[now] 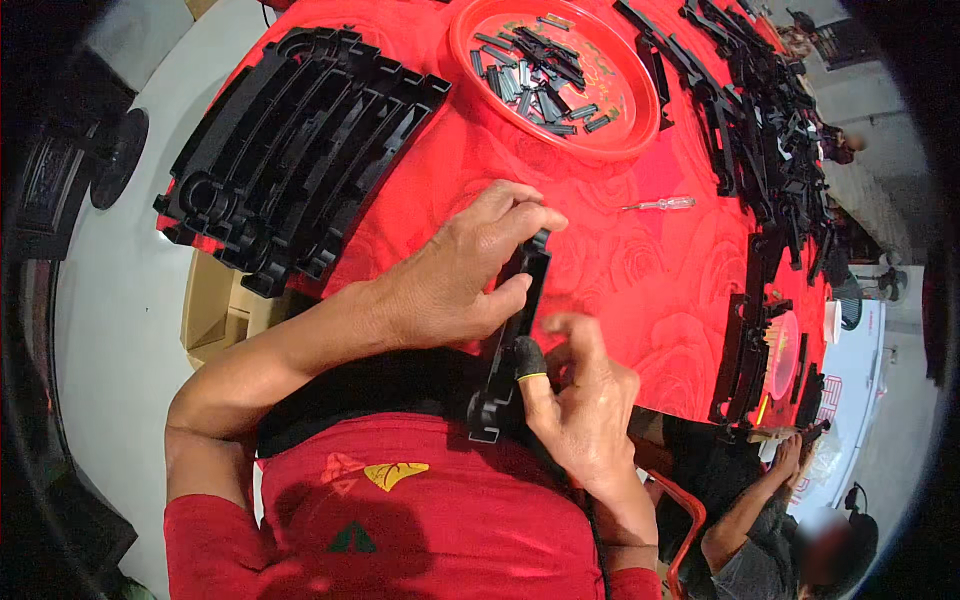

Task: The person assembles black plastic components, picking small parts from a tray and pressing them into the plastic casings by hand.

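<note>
My left hand (450, 265) is closed around the upper part of a long, narrow black plastic strip (537, 280), its fingers over the top end and its thumb along the side. The strip stands slanted in front of my red shirt, its notched lower end (486, 415) near my body. Lower down, my right hand (590, 410) has its thumb, in a black finger cot (527, 357), against the strip. The right fingers are curled and partly blurred; whether they pinch a small piece too is hidden.
Long black plastic parts (300, 150) lie side by side at the left. A red round tray (640, 130) holds small dark pieces. A clear-handled screwdriver (672, 204) lies right of centre. More black parts (770, 170) are heaped at the right. A co-worker (760, 530) sits at lower right.
</note>
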### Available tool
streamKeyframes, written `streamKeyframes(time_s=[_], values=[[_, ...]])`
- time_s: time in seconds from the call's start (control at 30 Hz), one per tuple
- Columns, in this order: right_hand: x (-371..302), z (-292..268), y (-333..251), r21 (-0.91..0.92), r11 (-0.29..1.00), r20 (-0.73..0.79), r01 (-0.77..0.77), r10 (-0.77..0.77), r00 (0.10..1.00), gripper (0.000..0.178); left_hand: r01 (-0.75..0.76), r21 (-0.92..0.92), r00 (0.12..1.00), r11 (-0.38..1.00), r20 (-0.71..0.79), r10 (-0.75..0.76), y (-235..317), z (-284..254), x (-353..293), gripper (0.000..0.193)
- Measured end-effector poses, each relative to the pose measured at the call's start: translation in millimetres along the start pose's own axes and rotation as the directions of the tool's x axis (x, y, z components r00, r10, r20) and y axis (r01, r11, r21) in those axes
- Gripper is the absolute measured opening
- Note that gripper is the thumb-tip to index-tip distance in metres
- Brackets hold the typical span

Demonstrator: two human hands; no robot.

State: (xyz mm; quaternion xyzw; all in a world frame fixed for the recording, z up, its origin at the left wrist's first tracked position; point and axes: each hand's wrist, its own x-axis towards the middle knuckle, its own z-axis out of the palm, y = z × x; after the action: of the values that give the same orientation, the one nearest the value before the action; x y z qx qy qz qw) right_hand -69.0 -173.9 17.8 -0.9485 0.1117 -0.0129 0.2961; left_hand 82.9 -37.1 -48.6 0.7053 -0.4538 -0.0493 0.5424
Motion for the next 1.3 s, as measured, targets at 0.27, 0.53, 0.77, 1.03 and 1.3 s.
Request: streamKeyframes(time_s=[0.27,0.53,0.77,1.03,1.3], values=[[16.0,-3.0,-2.6,-0.170,0.966,0.162,0.193,-0.166,0.973,0.056,-0.025,-0.108,0.999,0.994,0.041,0.030,-6.6,3.3,-4.0,0.064],[20.8,-6.3,-6.2,-0.265,0.946,0.261,0.185,-0.115,0.959,0.059,0.049,0.045,0.997,0.998,-0.058,-0.046,26.7,1.5,-22.2,0.067],[21.5,-0.8,9.1,-0.044,0.995,0.221,0.092,-0.080,0.972,0.036,0.183,0.100,0.964,0.978,0.174,-0.199,69.9,2.5,-62.3,0.080],[5.4,-13.9,11.9,-0.037,0.996,0.184,0.080,-0.072,0.980,0.022,-0.083,0.234,0.994,0.969,0.091,0.063,48.4,23.9,-78.8,0.080],[8.7,-13.9,14.1,0.114,0.993,0.114,0.038,-0.051,0.992,0.025,0.173,0.068,0.975,0.983,0.131,-0.181,61.1,18.1,-60.1,0.074]])
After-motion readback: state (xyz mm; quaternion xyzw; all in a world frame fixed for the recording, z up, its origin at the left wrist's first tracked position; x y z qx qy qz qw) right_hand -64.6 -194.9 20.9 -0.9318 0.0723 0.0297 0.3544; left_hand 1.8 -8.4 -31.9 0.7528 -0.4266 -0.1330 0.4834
